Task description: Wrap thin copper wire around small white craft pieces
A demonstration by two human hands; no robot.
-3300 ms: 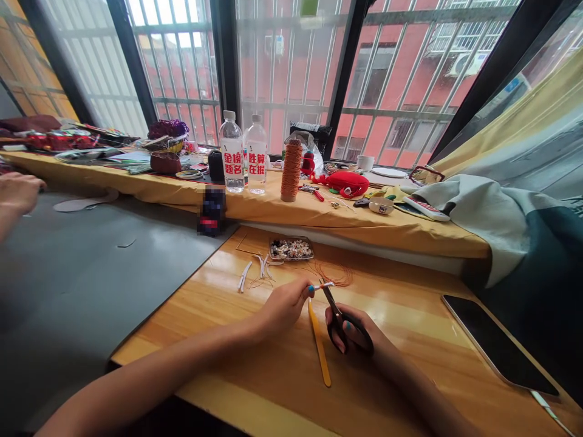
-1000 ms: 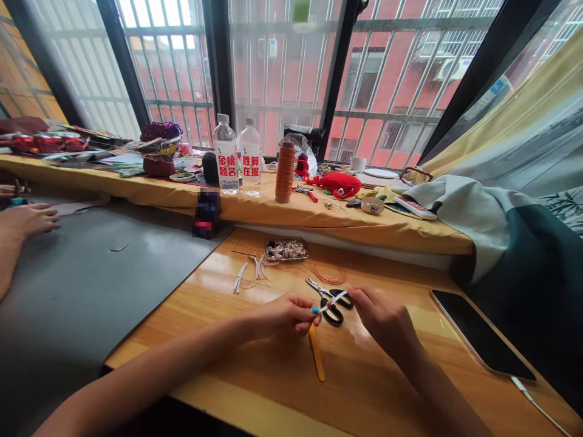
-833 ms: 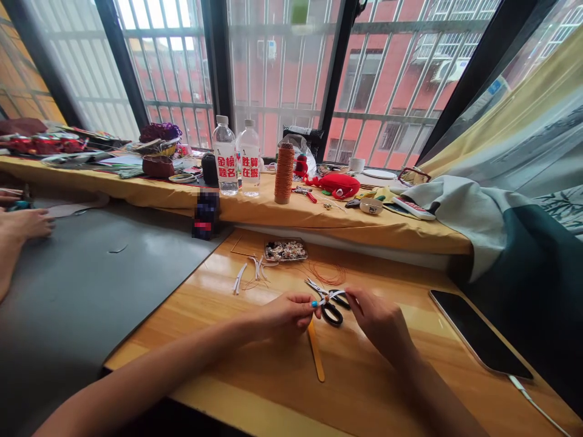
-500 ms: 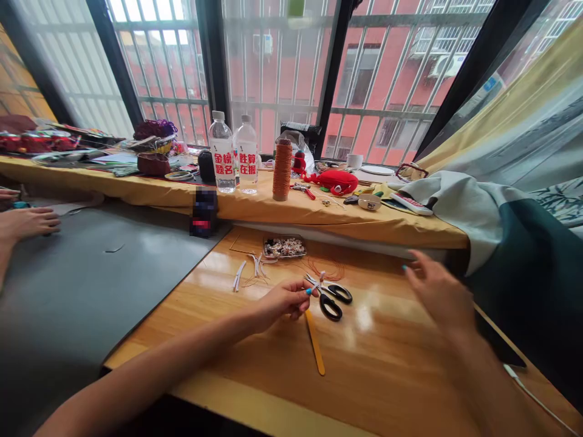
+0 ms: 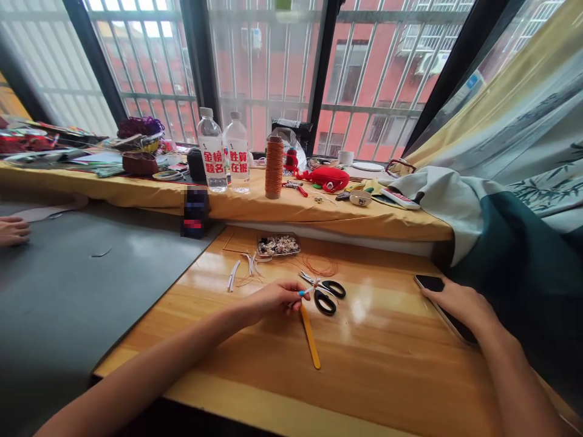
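Note:
My left hand (image 5: 281,298) pinches a small white strip (image 5: 310,289) between thumb and fingers, over the wooden table (image 5: 364,364). Black-handled scissors (image 5: 325,303) lie just to its right. A yellow flat stick (image 5: 311,340) rests below the fingertips. My right hand (image 5: 464,303) is at the table's right side, wrapped over a black phone (image 5: 430,283) that shows past the fingers on the left. Behind the scissors lie a loop of orange cord (image 5: 321,265) and a clear tray of small beads or pieces (image 5: 279,244). White strips (image 5: 233,276) are left of the cord.
A yellow-covered ledge (image 5: 237,212) holds water bottles (image 5: 212,152), an orange thread spool (image 5: 274,167) and a red stuffed item (image 5: 330,178). Another person's hand (image 5: 13,232) is on the grey mat (image 5: 68,303) at far left. Curtains (image 5: 514,224) hang at right.
My right hand has come down to the right and now holds the phone. My left hand keeps the strip. The view has shifted slightly, and the other person's hand shows less.

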